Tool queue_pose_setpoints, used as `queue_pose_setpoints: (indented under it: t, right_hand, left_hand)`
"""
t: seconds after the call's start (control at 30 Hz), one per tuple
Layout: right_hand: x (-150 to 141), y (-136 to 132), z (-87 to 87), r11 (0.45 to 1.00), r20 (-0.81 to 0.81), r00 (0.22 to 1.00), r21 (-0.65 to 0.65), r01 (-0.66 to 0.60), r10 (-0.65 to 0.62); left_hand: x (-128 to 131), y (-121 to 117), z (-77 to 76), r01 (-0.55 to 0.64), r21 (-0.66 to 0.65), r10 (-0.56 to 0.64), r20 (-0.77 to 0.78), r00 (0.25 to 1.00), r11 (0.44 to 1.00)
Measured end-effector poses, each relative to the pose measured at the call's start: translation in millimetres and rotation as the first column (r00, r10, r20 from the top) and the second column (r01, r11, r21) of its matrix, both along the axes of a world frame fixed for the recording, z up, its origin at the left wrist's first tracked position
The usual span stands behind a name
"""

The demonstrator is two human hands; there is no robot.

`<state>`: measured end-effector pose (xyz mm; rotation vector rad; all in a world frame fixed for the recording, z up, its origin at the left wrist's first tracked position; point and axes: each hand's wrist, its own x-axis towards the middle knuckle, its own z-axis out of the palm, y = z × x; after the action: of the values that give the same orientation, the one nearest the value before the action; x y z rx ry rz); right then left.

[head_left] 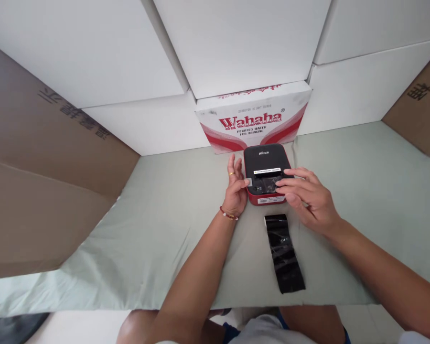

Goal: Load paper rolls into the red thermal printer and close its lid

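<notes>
Rounded black-and-red label printer (262, 161) sits mid-scene, cardboard Wahaha carton (252, 123) blocking its far side. Left hand (235, 192), fingers loosely apart, touches its left edge; right hand (313, 203), fingers spread, its right. Glossy, creased black strip (285, 255) lies near.

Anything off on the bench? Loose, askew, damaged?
Nothing looks spilled or broken. Mild oddities: the black strip lies loose and slanted on the pale green cloth, its surface rippled rather than flat, apart from the black-and-red device. The Wahaha box has a grey smudge near its upper left corner.
</notes>
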<state>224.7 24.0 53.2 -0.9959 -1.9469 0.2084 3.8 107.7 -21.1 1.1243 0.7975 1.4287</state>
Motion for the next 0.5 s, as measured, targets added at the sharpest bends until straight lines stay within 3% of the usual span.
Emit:
queue_pose_setpoints:
  t: [0.17, 0.5]
  right_hand:
    - [5.8, -12.7, -10.5, 0.999, 0.048, 0.999, 0.032, 0.024, -0.025]
    - [1.6, -13.0, -11.0, 1.0, 0.033, 0.999, 0.012, 0.021, -0.021]
  left_hand:
    - [-4.5, 1.2, -0.7, 0.172, -0.029, -0.17, 0.05, 0.984, 0.985]
    - [-5.3, 0.8, -5.0, 0.188, 0.008, -0.188, -0.007, 0.982, 0.982]
